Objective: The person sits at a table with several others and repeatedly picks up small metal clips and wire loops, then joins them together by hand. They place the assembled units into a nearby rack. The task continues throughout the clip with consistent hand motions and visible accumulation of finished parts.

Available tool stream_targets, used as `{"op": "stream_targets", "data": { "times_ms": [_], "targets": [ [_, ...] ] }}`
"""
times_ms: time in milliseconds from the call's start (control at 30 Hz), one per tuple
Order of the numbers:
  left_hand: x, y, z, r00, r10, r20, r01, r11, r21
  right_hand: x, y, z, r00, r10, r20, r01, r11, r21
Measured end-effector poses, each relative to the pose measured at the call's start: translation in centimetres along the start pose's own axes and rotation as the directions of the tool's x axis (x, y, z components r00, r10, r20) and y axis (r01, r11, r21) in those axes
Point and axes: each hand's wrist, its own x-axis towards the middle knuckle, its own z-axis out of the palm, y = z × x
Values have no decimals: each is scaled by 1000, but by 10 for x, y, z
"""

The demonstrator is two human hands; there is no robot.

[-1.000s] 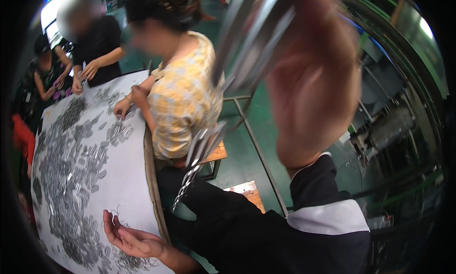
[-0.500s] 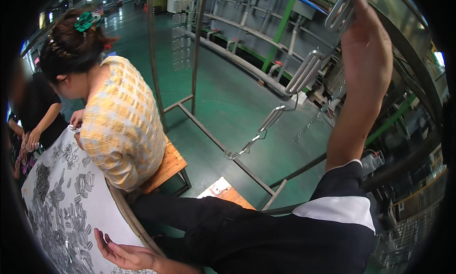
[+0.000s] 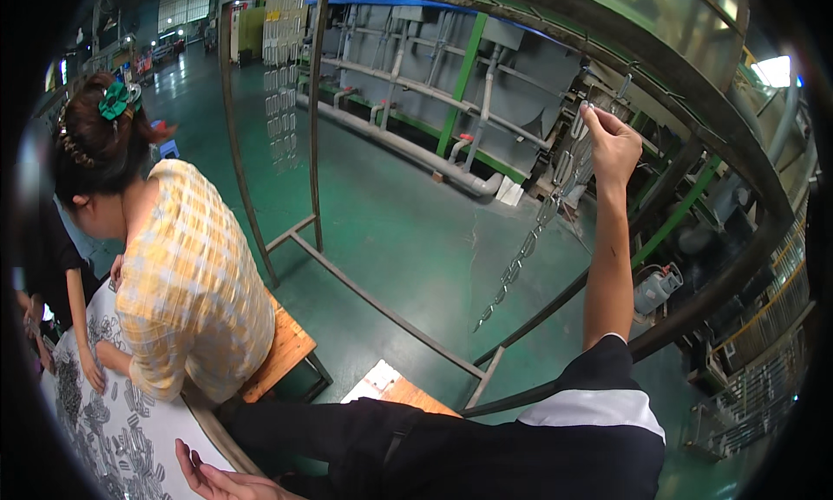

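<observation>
My right hand [image 3: 616,149] is raised at the upper right, close below the top bar of a metal rack [image 3: 694,92]. Its thumb and fingers pinch the upper end of a chain of linked silver wire clips [image 3: 527,245]. The chain trails down to the left over the green floor, its lower end loose. Low at the left, my left hand [image 3: 221,483] is held palm up by the table's edge, fingers apart and slightly curled, with nothing in it. Many loose silver wire clips [image 3: 121,452] lie beside it on the white tabletop [image 3: 201,448].
A person in a yellow checked shirt [image 3: 195,274] sits on a wooden stool [image 3: 291,344] at the left. Another wooden stool [image 3: 416,396] stands near my legs. More clip chains [image 3: 282,110] hang at the rack's far end. Pipes [image 3: 390,140] line the far wall; a gas cylinder [image 3: 658,287] stands right.
The view has swung up and right. My right hand appears farther off, and the chain now hangs in a straighter line. The seated person's neighbour has reached an arm onto the table.
</observation>
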Motion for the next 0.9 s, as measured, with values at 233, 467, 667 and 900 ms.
{"op": "stream_targets", "data": {
  "times_ms": [233, 467, 667, 900],
  "targets": [
    [-5, 9, 20, 969, 244, -27, -246, 966, -75, 51, 18, -20, 990, -5, -143, -28, 973, -230],
    [-12, 20, 28, 968, 251, 12, -250, 965, -82, 113, 40, -28, 984, 12, -178, -80, 922, -379],
    [-14, 25, 28, 964, 266, 0, -265, 961, -80, 150, 63, -19, 967, -15, -254, -100, 895, -434],
    [-12, 26, 25, 962, 275, -7, -274, 959, -76, 148, 75, -27, 968, -18, -251, -97, 893, -440]
  ]
}}
